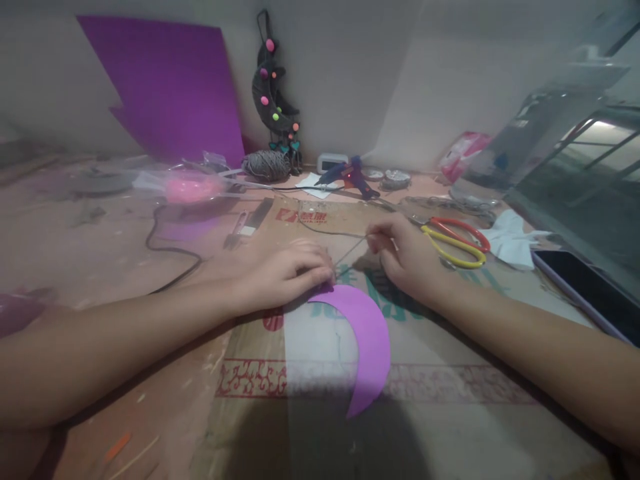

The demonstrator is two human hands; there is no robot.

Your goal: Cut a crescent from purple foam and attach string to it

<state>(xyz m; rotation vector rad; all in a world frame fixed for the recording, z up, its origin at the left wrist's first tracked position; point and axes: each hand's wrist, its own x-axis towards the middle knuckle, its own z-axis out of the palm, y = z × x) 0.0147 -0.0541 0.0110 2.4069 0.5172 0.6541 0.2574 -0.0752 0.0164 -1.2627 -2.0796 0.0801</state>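
Purple paper crescent (374, 340) lies on the cardboard (255, 341), its upper tip by the left hand (299, 272), whose grip I can't make out from here; the right hand (404, 259) pinches yarn (352, 250), I judge to keep it taut between the two.

Close head-worn view, forward and down over purple crescent (374, 340)

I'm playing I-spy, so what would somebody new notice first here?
Probably the bright purple crescent on the cardboard, its upper end by the left hand. The big purple sheet at the back left stands out too. So does the dark moon with colourful dots, just right of that sheet.
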